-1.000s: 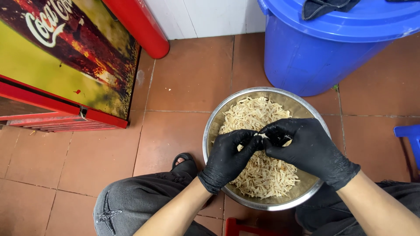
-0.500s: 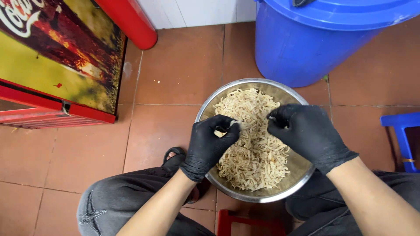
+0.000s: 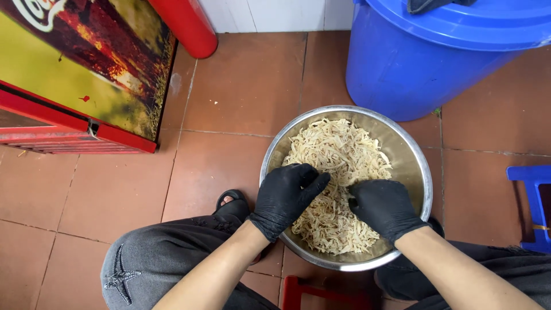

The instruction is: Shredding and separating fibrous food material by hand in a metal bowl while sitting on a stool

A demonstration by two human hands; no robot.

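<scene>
Our left hand and right hand, both in black gloves, sit apart, fingers curled down into the pale shredded strips filling the steel bowl at lower centre. A blue bin stands upper right, a red cabinet upper left.

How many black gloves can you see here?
2. The left hand wears one, the right hand the other; both rest on the pale shredded food in the metal bowl.

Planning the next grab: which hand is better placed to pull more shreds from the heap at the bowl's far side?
Left, probably: the left hand has fingers stretched toward the pale shreds; the right hand is curled nearer the near rim of the bowl.
</scene>
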